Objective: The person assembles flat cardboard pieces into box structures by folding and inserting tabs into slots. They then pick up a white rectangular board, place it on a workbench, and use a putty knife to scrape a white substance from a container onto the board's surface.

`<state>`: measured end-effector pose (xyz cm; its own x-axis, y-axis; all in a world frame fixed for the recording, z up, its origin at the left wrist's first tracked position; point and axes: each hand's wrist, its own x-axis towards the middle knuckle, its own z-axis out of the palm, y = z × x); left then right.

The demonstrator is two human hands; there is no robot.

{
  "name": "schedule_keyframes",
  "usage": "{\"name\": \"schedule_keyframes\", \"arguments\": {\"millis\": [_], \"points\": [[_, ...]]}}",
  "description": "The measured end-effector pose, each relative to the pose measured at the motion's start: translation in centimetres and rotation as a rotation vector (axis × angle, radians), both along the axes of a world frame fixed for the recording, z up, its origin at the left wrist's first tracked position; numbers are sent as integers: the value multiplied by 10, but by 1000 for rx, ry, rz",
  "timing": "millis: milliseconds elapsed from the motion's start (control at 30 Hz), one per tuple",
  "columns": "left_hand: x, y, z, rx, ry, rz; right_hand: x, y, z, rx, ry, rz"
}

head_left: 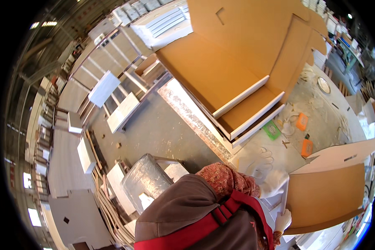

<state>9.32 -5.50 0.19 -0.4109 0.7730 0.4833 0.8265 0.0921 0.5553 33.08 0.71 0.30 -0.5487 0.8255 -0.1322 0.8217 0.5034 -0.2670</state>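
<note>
Two gloved hands are holding a narrow white strip: the left hand is curling around its upper end, the right hand its lower end. Just beyond them, an open cardboard box is lying on a stained, pale worktable. Farther off, past the left hand, a larger carton is standing open; leftward of both, grey floor is spreading toward metal racks.

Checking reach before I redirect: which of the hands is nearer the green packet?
Left. The left hand is below the green packet in view; the right hand is farther down.
</note>
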Motion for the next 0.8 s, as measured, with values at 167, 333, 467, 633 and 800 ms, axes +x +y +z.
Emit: {"name": "schedule_keyframes", "arguments": {"millis": [167, 333, 467, 633, 800], "points": [[8, 42, -34, -110, 576, -297, -6, 19, 12, -142, 27, 66], [20, 102, -52, -720, 570, -541, -26, -11, 30, -172, -5, 9], [13, 127, -95, -808, 442, -598, -17, -22, 36, -310, 125, 20], [9, 122, -73, -822, 526, -630, -13, -16, 30, -387, -82, 24], [-17, 108, -48, -757, 667, -740, -18, -18, 41, -489, 30, -99]]}}
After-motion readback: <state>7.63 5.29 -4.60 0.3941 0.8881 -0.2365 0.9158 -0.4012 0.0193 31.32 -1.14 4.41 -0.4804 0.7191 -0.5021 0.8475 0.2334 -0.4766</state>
